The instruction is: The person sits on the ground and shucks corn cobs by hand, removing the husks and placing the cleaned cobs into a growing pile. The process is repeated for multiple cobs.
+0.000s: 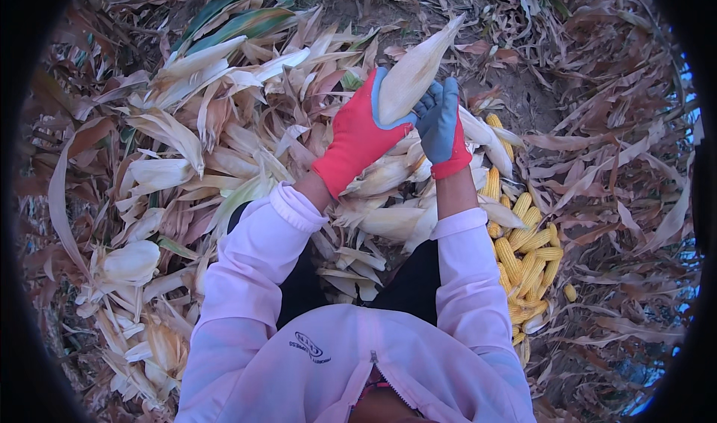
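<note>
Both my hands wear red-and-blue work gloves and hold one ear of corn in its pale dry husk (414,72), tip pointing up and to the right. My left hand (360,135) wraps the lower part of the ear from the left. My right hand (441,128) grips the husk at the ear's base from the right. My pale pink sleeves come up from the lower edge.
A heap of unhusked ears and loose dry husks (194,169) spreads to the left and under my arms. A pile of bare yellow cobs (526,262) lies at the right. Dry brown stalks and leaves (612,124) cover the ground around.
</note>
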